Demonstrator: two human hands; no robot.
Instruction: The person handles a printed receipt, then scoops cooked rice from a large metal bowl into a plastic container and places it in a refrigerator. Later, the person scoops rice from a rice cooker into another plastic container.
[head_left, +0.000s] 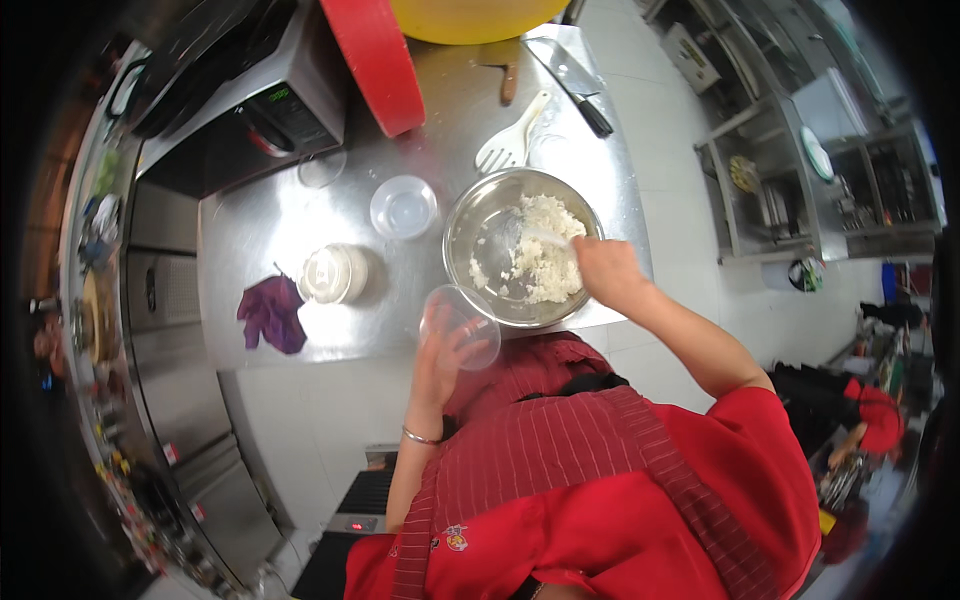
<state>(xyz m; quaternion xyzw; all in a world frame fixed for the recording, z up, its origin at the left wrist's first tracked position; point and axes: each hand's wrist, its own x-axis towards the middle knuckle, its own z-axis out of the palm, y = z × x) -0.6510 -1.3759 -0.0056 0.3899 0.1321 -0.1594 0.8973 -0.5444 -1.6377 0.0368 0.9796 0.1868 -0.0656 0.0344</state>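
My right hand (609, 271) reaches over the right rim of a stainless steel bowl (480, 196), closed on a whitish, blurred utensil (546, 237) that touches the white crumbly food (555, 281) inside. What the food is, I cannot tell; it may be rice or dough. At the bowl's lower left my left hand (439, 349) holds a clear round plastic container (480, 346), its fingers showing through the plastic. Another clear plastic bowl (403, 208) stands to the left of the steel bowl. Farther left is a jar (334, 274) with pale contents.
On the steel table (232, 225) lie a purple cloth (273, 315), a slotted white spatula (514, 142), a wooden-handled tool (509, 84) and a black-handled knife (592, 116). A microwave (277, 120), a red object (379, 67) and a yellow basin (480, 19) stand behind. A co-worker (874, 420) is at far right.
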